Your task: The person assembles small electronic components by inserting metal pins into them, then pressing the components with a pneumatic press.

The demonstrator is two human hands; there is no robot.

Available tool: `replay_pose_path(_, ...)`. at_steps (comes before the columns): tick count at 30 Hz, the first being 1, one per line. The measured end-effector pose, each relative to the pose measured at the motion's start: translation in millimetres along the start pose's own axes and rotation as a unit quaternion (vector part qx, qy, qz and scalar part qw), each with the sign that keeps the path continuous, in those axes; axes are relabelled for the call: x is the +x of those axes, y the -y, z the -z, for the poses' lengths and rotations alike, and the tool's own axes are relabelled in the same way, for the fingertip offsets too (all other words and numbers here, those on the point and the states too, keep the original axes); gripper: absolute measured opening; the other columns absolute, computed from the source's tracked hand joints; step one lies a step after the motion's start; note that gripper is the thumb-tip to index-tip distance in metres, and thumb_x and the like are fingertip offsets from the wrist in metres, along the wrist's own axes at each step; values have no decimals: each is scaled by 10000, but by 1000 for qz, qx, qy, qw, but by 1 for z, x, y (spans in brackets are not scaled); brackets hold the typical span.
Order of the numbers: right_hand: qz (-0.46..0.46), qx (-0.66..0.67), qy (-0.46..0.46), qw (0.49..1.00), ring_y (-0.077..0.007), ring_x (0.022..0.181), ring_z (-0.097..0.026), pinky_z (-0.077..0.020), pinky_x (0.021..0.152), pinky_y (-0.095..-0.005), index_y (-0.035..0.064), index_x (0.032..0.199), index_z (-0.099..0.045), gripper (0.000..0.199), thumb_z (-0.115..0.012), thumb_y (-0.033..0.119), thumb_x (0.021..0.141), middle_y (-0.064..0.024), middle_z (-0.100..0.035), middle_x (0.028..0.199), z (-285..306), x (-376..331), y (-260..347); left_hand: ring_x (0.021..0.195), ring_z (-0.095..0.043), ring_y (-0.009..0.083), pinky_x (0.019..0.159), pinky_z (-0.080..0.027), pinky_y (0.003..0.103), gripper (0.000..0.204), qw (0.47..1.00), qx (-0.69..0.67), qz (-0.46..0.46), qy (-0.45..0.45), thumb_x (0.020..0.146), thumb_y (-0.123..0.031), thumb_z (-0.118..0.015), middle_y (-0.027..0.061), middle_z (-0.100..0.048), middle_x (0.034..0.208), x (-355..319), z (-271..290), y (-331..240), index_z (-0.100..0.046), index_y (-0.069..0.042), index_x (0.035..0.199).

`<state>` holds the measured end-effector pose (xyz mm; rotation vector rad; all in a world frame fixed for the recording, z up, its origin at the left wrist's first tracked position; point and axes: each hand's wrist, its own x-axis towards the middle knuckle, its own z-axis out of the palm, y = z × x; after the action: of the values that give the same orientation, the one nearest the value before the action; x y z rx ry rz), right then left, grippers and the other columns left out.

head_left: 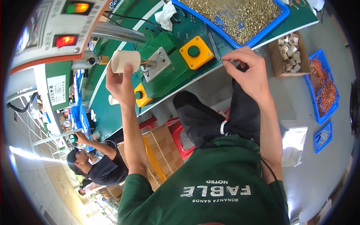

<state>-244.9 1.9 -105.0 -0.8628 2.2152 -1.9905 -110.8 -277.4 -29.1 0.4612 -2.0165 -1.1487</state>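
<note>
My left hand (120, 85) is closed round a short cream-white cylinder (126, 62), thumb and fingers gripping its lower side. The cylinder is up beside the metal fixture plate (156, 64) of a green bench press (170, 77), below the press's head. To the right, my right hand (252, 73) hovers off the bench's front edge with thumb and forefinger brought together. Anything between those fingertips is too small to make out. Nearest to it are a blue tray of small brass pieces (258, 40) and a thin metal strip (212, 42).
Yellow boxes with a green button (193, 51) and a second green button (138, 95) flank the press. At right stand a carton of white cylinders (279, 71) and a blue tray of copper-coloured parts (333, 101). Another person (103, 165) works at far left.
</note>
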Motion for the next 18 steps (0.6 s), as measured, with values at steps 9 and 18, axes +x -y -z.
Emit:
replay_pose_path(9, 75, -71, 33, 994, -112, 657, -493, -370, 545, -252, 71, 912, -688, 206, -674, 13, 715, 0, -634, 765, -26, 15, 28, 954, -544, 122, 864, -409, 268, 420, 995, -9, -86, 41, 757, -122, -758, 42, -627, 1006, -1, -7, 12, -582, 9, 1115)
replay_pose_path(18, 145, -251, 98, 952, -286, 800, -544, -449, 716, -381, 5, 911, -665, 209, -633, 0, 704, -108, -602, 771, -34, 34, 43, 993, -558, 292, 883, -422, 353, 469, 980, 109, -166, 26, 656, -169, -801, 127, -606, 1049, -2, -7, 14, -597, -32, 1056)
